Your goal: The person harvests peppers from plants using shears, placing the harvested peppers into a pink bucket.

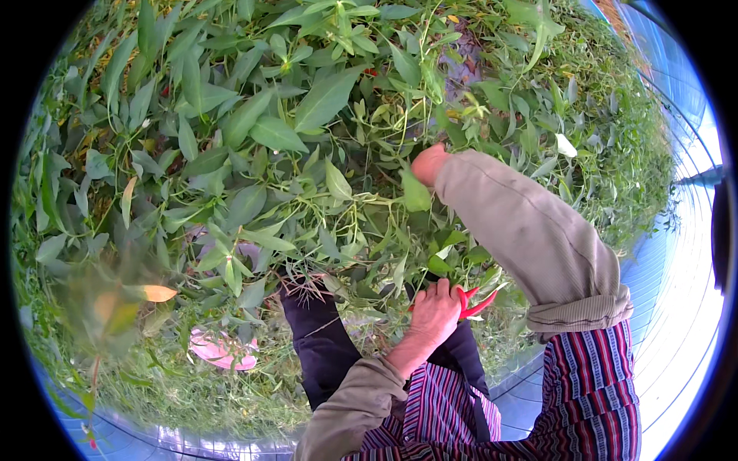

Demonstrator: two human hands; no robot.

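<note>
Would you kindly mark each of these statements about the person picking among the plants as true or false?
1. The left hand holds red chili peppers. True.
2. The right hand rests on the person's knee. False: it reaches up into the green leaves, partly hidden by them.
3. A pink object lies low among the plants, on the person's left. True.
4. Both arms are bare to the shoulder. False: both wear long khaki sleeves.
5. The plants are brown and leafless. False: they are thick with green leaves.
</note>
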